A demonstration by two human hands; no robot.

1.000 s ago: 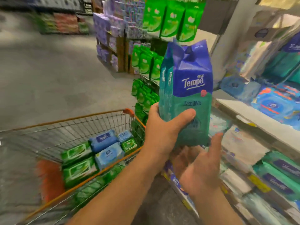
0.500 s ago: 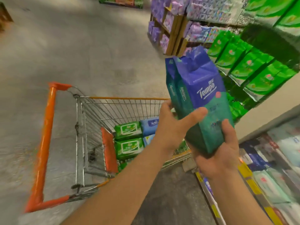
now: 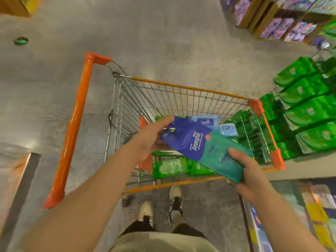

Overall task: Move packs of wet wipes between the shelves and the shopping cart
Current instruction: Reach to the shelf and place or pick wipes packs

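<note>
Half a second earlier I had held the Tempo pack (image 3: 207,148) upright near the shelves; it now lay tilted lengthwise above the shopping cart (image 3: 183,88). My left hand (image 3: 151,139) gripped its blue gusseted top, fingers curled round the edge, and my right hand (image 3: 254,177) clamped the teal bottom. I judged it soft, light and slick-wrapped, best held at both ends. Down in the basket lay green packs (image 3: 171,166) and pale blue packs (image 3: 226,129), flat on the bottom.

Grey speckled concrete floor (image 3: 163,33) — wooden display racks (image 3: 254,13) far right, a green floor marker (image 3: 21,41) left.
</note>
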